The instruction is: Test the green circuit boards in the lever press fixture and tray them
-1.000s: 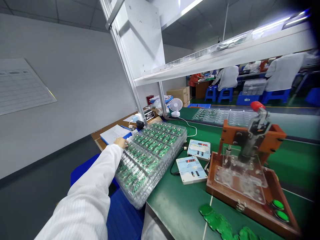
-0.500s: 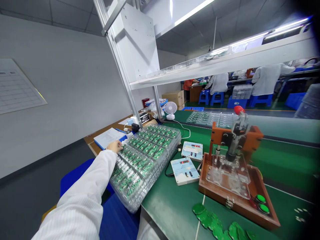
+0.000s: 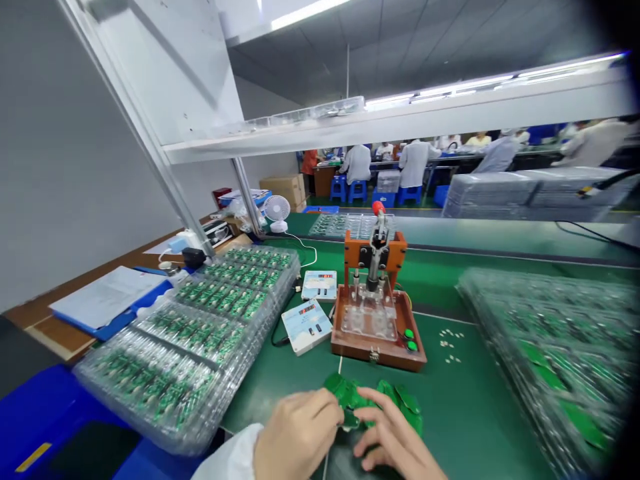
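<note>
at the bottom centre of the frame, the left hand (image 3: 295,443) and the right hand (image 3: 395,443) are held close together without touching, and a white sleeve (image 3: 230,457) is seen at the left wrist. a loose pile of green circuit boards (image 3: 373,397) is lying between and under them on the green bench mat (image 3: 467,407). the left fingers (image 3: 327,403) are curled against the pile, though whether a board is clamped cannot be told; the right hand is spread open over it. a stack of clear trays (image 3: 190,340) filled with boards is placed at the left of the frame, and a second, blurred stack of trays (image 3: 545,353) is placed at the right edge. the loose boards are not seated in any tray. above the hands, a wooden press jig (image 3: 373,327) with a red knob is set beside two digital test units (image 3: 307,327), and no board can be made out in it. small pale bits (image 3: 450,347) are scattered to its right.
</note>
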The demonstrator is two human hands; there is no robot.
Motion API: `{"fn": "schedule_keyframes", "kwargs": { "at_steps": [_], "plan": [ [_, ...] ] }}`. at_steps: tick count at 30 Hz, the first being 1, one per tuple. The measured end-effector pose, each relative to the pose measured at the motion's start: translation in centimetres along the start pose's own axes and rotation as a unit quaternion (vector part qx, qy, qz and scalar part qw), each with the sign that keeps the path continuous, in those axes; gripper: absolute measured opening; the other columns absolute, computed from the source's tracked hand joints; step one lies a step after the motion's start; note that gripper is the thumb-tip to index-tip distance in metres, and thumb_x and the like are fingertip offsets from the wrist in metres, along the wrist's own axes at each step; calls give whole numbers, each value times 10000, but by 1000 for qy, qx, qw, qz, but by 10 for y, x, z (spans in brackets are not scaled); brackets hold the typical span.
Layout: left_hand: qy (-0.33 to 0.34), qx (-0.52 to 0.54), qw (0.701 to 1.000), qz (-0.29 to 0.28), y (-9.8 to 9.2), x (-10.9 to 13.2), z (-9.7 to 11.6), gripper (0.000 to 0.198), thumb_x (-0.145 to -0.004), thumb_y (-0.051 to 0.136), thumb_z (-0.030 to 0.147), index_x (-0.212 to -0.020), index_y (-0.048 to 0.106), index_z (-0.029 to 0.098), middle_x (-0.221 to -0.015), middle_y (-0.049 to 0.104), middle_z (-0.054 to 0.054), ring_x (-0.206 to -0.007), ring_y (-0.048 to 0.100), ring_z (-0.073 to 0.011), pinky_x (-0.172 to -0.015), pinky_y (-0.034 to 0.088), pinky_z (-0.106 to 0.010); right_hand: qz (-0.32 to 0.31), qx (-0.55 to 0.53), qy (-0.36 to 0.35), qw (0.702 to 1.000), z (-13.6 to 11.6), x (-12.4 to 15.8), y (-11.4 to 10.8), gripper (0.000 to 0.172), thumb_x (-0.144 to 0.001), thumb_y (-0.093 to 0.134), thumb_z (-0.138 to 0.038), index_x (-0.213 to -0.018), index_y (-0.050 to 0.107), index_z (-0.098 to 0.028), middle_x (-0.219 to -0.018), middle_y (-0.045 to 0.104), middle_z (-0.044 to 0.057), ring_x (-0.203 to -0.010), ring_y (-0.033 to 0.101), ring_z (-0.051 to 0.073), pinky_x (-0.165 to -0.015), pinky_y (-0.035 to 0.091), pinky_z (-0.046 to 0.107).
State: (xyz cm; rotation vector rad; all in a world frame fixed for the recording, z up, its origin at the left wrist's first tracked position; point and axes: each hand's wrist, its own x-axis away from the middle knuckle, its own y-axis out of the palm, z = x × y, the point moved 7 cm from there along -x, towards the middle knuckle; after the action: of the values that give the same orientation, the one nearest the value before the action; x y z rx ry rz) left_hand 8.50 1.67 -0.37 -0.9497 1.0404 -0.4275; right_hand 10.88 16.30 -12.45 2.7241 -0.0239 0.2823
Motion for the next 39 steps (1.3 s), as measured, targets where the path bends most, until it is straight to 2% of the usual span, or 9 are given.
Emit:
{"fn": "schedule_keyframes", "kwargs": {
  "at_steps": [2, 5, 14, 19, 22, 25, 27, 32, 39],
  "plan": [
    [34, -21, 999, 16, 17, -10, 7, 300, -1076, 379, 209, -813, 522, 193, -757, 630, 2, -631, 607, -149, -590, 486, -303, -34, 7, 18, 999, -4, -7, 11, 700, -754, 763, -716, -1267, 632, -259, -1012, 664, 75, -774, 679, 183, -710, 571, 321],
    [62, -3, 998, 23, 25, -21, 9, 279, -1069, 416, 189, -811, 523, 180, -771, 636, -3, -690, 622, -151, -666, 508, -293, -52, 32, 23, 998, -8, -13, 4, 634, -744, 813, -654, -1166, 712, -193, -964, 694, 80, -818, 655, 165, -803, 552, 313],
    [28, 69, 997, 27, 45, -18, -7, 148, -980, 438, 99, -916, 541, 185, -941, 612, -53, -725, 644, -144, -634, 550, -244, 21, -30, 68, 997, 6, -8, -18, 568, -637, 932, -498, -1112, 783, -225, -1007, 724, 40, -745, 615, 101, -767, 526, 238],
    [-47, 216, 975, 18, 51, -16, -22, 312, -866, 536, 29, -1104, 607, 218, -1117, 610, -85, -1152, 634, -218, -1011, 557, -364, 53, -22, 42, 997, 2, -8, -21, 542, -633, 926, -491, -1062, 788, -191, -1033, 737, 75, -782, 634, 140, -749, 544, 262],
    [-191, 346, 919, 19, 60, -9, -44, 438, -843, 575, 87, -1248, 604, 251, -1223, 620, -96, -1192, 624, -230, -1055, 539, -405, 89, -3, 13, 996, -4, -9, -27, 574, -613, 923, -527, -1056, 785, -188, -1041, 741, 87, -786, 650, 168, -743, 563, 297],
    [-331, 506, 797, 3, 82, 3, -59, 333, -877, 687, 350, -1167, 627, 199, -1062, 678, -97, -980, 689, -218, -873, 611, -348, 92, 12, -3, 996, -10, -9, -27, 571, -635, 909, -541, -1066, 781, -188, -1044, 744, 94, -818, 665, 187, -762, 570, 315],
    [-368, 559, 743, -27, 95, 4, -58, 440, -843, 739, 529, -1074, 649, 166, -939, 685, -85, -840, 684, -197, -756, 612, -309, 81, 21, -9, 996, -13, -9, -25, 564, -652, 900, -548, -1070, 779, -188, -1040, 747, 97, -842, 668, 192, -793, 567, 325],
    [-411, 581, 701, -49, 109, -3, -59, 583, -708, 803, 698, -784, 595, 159, -731, 644, -22, -669, 646, -154, -660, 590, -272, 88, 65, -25, 994, -14, -8, -27, 577, -681, 876, -577, -1096, 769, -190, -991, 739, 92, -898, 670, 208, -872, 557, 348],
    [-448, 600, 663, -19, 114, -3, -77, 658, -673, 786, 749, -850, 460, 205, -685, 615, 26, -626, 681, -175, -612, 618, -301, 145, 81, -54, 985, -23, -4, -45, 678, -715, 824, -639, -1243, 719, -228, -1023, 624, 75, -909, 627, 197, -789, 582, 322]
  ]
}}
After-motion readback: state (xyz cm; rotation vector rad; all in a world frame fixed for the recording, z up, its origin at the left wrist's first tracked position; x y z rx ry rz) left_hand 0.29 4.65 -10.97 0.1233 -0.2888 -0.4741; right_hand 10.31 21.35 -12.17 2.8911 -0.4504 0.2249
